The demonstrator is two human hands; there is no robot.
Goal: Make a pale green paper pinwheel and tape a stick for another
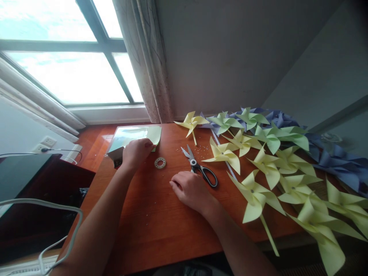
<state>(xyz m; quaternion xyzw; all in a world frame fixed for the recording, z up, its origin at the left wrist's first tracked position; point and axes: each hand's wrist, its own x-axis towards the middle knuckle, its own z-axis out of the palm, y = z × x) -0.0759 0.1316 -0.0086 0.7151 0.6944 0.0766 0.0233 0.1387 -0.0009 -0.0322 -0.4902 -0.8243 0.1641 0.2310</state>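
Step in hand, by the look: taking up light-green paper (155, 135), left of centre in frame. Left hand's (136, 152) fingers pinch its lower right edge; right hand (190, 188), lower centre, lies loosely curled, released, on table (143, 218). Next move likely calls for drawing paper clear. Right edge slants toward upper right; long axis hidden.

Left hand (136, 154) at pale-green paper (155, 135), right hand (190, 188) near scissors (194, 163), yellow pinwheels (254, 196)
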